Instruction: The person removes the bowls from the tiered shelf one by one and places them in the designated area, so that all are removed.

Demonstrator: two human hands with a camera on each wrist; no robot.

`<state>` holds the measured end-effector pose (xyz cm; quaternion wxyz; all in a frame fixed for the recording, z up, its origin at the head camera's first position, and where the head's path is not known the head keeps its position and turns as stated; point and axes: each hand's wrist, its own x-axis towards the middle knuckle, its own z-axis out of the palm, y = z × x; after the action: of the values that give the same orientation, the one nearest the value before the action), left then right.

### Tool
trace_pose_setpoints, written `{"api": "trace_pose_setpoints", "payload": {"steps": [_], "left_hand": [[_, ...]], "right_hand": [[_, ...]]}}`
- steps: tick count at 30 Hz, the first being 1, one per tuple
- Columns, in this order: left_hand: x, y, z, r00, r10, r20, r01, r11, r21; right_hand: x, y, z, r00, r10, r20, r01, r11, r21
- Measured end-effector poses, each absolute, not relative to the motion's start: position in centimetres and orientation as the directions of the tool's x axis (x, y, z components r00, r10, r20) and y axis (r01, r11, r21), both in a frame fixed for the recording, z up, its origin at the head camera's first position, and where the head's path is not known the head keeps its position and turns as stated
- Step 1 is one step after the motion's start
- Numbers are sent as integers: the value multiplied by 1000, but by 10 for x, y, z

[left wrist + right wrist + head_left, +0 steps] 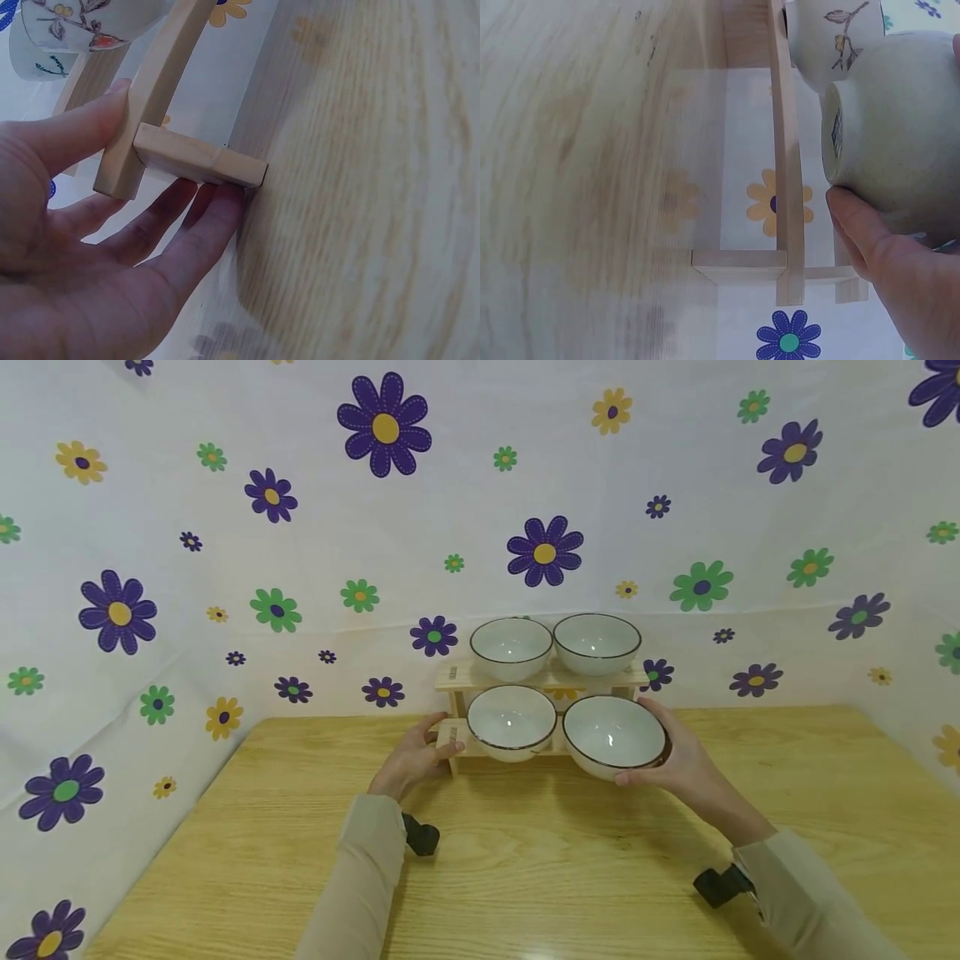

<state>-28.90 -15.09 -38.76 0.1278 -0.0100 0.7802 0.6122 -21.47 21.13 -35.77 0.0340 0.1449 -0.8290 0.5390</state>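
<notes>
A white cloth [450,493] printed with purple, green and yellow flowers fills the upper half of the head view and runs down both sides. Below it the wood-grain surface [525,860] spreads across the lower half. Two beige sleeves [352,877] reach in from the bottom edge, one left of centre, the other at lower right. A two-tier wooden rack [452,675] stands on the surface, just right of the frame's centre. Of four white, dark-rimmed bowls, the upper left bowl [512,647] and upper right bowl [597,643] sit side by side on the higher tier, and the lower left bowl [512,722] on the lower. The held bowl [615,735], right of that one, is slightly tilted; the right wrist view shows its foot apart from the board. The hands are well apart: the right hand [686,760] grips this bowl at rim and foot, while the left hand [414,756] clasps the rack's left end, thumb on the board and fingers against the leg. A small black device [422,837] sits at each wrist. Smallest are a painted sprig [845,30] at the top of the right wrist view and a dark mark [837,133] on the held bowl's foot.
</notes>
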Motion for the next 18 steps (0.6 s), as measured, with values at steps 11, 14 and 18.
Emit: {"api": "trace_pose_setpoints", "payload": {"steps": [11, 14, 18], "left_hand": [[-288, -151, -388, -969, 139, -206, -171, 227, 959], [-288, -151, -388, -969, 141, -204, -169, 226, 959], [-287, -151, -388, -969, 148, -199, -163, 223, 961]], "right_hand": [[-205, 212, -361, -940, -239, 244, -316, 341, -885], [-202, 212, -362, -932, -250, 261, -332, 312, -890], [-196, 212, -364, -924, -265, 275, -352, 310, -883]]}}
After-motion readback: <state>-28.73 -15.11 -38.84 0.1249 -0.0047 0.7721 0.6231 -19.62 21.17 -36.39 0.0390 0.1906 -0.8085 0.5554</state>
